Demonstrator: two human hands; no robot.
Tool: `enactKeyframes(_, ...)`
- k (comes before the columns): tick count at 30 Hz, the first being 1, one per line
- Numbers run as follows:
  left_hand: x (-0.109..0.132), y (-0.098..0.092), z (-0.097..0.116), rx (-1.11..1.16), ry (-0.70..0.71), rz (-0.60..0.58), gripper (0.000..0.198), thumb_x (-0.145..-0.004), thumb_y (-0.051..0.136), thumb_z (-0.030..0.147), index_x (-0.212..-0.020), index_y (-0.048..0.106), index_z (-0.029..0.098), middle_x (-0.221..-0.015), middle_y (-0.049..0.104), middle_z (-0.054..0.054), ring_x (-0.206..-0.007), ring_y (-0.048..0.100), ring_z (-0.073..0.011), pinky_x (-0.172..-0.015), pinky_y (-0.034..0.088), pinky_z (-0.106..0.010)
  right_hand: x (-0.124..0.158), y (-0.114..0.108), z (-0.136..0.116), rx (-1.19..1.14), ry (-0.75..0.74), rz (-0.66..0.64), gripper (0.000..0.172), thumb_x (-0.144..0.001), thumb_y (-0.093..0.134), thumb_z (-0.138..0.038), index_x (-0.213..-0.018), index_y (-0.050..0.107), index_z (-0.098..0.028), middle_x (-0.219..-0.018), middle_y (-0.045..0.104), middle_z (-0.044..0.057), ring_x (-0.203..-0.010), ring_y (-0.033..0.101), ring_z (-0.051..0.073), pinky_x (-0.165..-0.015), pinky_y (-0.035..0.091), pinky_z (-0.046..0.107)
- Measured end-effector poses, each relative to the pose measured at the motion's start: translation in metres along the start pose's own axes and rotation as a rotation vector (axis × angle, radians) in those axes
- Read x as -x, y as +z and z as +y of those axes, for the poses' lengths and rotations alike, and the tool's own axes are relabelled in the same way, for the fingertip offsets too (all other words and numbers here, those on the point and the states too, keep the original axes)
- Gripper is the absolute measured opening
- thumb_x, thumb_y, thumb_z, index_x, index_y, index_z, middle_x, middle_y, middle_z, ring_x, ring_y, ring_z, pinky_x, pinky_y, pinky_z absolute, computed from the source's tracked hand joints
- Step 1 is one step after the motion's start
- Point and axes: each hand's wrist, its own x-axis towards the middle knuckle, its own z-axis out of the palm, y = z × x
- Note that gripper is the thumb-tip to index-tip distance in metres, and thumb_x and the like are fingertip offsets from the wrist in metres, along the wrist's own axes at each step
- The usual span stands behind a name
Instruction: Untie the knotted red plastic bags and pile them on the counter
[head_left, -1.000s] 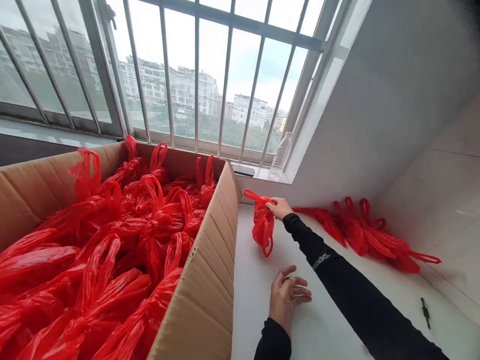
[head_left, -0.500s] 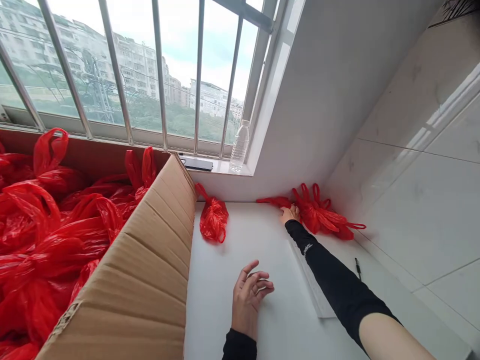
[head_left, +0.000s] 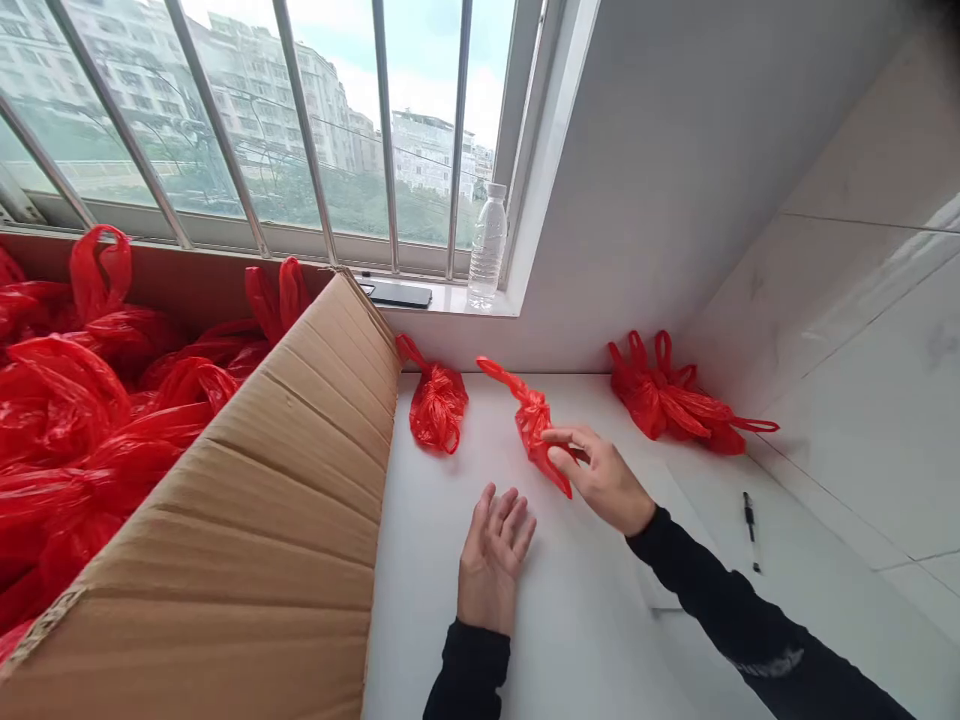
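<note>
My right hand (head_left: 600,478) pinches the side of a small knotted red plastic bag (head_left: 534,425) between thumb and fingers; one handle of the bag points up and to the left. What the bag contains cannot be made out. Below and to the left, my left hand (head_left: 495,555) is held palm up with its fingers loosely spread, holding nothing. Beside the cardboard box lies another tied red bag (head_left: 437,408) on the white tabletop (head_left: 577,640). A bunch of red bags (head_left: 667,395) rests at the far right against the wall.
On the left stands a large cardboard box (head_left: 247,540) heaped with tied red bags (head_left: 105,420). A pen (head_left: 750,530) and white paper (head_left: 675,510) lie at the right. The windowsill bears a clear plastic bottle (head_left: 489,248) and a dark phone (head_left: 397,294).
My right hand has drawn one red bag left and nearer, away from the bunch by the wall. My left hand has turned palm up and moved up slightly. The view has shifted a little.
</note>
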Motion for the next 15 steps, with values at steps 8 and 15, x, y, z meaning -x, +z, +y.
enactKeyframes(8,-0.003,0.001,0.004,0.015,0.079,-0.003,0.021,-0.088,0.058,0.026,-0.101,0.071,0.015,-0.095,0.075,-0.010,-0.082,0.070,-0.0216,-0.075,0.057,-0.034,0.055,0.018,0.014,-0.456,0.150,0.019,0.030,-0.093,0.054,-0.045,-0.108,0.066,-0.023,-0.105,0.068,0.006,-0.095,0.063,0.022,-0.079,0.052,0.034)
enactKeyframes(15,-0.002,0.005,-0.005,-0.232,0.077,-0.115,0.023,-0.075,0.074,0.035,-0.086,0.073,0.016,-0.079,0.074,-0.005,-0.083,0.070,-0.0256,-0.078,0.056,-0.036,0.052,0.030,0.049,-0.934,0.150,-0.213,0.044,-0.094,0.049,-0.053,-0.124,0.059,-0.022,-0.114,0.066,0.009,-0.102,0.063,0.024,-0.089,0.050,0.039)
